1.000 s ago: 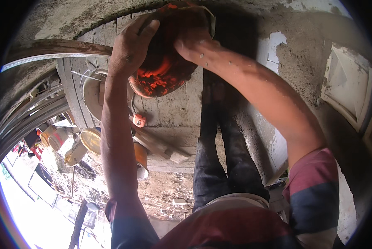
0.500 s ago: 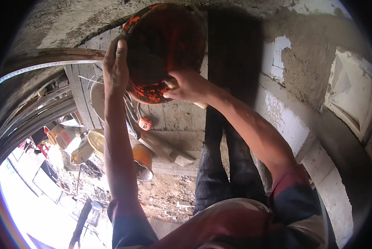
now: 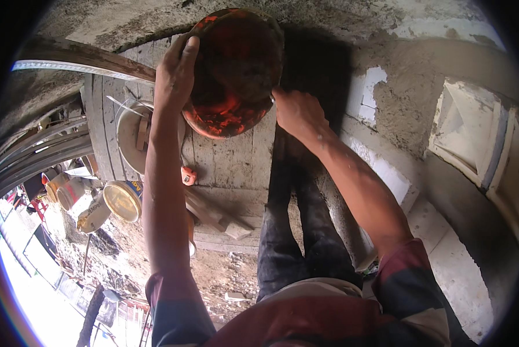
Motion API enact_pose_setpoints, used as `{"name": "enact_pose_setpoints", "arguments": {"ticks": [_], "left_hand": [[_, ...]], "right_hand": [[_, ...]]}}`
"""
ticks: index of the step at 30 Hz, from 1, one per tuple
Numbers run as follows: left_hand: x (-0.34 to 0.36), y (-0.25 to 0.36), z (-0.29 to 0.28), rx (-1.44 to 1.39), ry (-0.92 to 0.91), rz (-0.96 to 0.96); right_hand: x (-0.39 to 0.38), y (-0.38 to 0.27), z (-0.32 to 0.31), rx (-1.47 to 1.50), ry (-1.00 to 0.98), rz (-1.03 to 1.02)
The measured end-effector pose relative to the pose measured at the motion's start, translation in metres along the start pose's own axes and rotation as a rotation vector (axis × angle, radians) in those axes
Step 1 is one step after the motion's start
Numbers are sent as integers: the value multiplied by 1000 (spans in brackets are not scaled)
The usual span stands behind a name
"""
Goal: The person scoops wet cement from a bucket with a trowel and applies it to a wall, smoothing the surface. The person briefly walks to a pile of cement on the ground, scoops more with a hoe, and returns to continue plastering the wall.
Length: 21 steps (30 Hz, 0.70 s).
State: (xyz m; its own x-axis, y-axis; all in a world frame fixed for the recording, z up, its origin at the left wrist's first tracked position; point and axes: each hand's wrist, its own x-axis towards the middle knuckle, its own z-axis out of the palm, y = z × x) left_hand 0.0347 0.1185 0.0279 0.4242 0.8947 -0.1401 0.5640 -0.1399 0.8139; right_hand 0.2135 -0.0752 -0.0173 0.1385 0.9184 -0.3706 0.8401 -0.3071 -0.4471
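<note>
An orange-red bucket (image 3: 225, 124), dark and smeared inside, is tipped so that its round mouth faces me. My left hand (image 3: 177, 72) is closed on its left rim, thumb up along the edge. At the lower right of the rim is my right hand (image 3: 301, 115), fingers curled closed around a hand tool. Only a small bright bit of the tool shows by the thumb; its handle is hidden in the fist, and any blade is lost in the dark bucket. Beneath the bucket lie grey wooden planks (image 3: 230, 165).
A pale bucket (image 3: 129, 139) with sticks in it stands left of my left forearm. An orange tape measure (image 3: 188, 175) and wood offcuts (image 3: 236, 230) lie on the planks. A long board (image 3: 86, 58) juts in from the left. Rough walls (image 3: 410, 104) rise at right.
My right hand has moved up and right, from inside the bucket's mouth to its rim. The tool's light handle, visible before, is now hidden. My left hand stays on the rim, and the view has shifted slightly.
</note>
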Motion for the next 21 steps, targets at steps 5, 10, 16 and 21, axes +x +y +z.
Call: {"name": "enact_pose_setpoints", "arguments": {"ticks": [5, 10, 16, 21], "left_hand": [[16, 5, 10, 64, 54, -11], [17, -36, -23, -63, 51, -128], [0, -51, -16, -44, 100, -47], [-19, -50, -12, -60, 179, -147]], "right_hand": [[-6, 2, -10, 96, -9, 62], [-63, 36, -12, 272, 239, 204], [-69, 165, 21, -297, 166, 542], [-34, 175, 28, 27, 168, 376]]}}
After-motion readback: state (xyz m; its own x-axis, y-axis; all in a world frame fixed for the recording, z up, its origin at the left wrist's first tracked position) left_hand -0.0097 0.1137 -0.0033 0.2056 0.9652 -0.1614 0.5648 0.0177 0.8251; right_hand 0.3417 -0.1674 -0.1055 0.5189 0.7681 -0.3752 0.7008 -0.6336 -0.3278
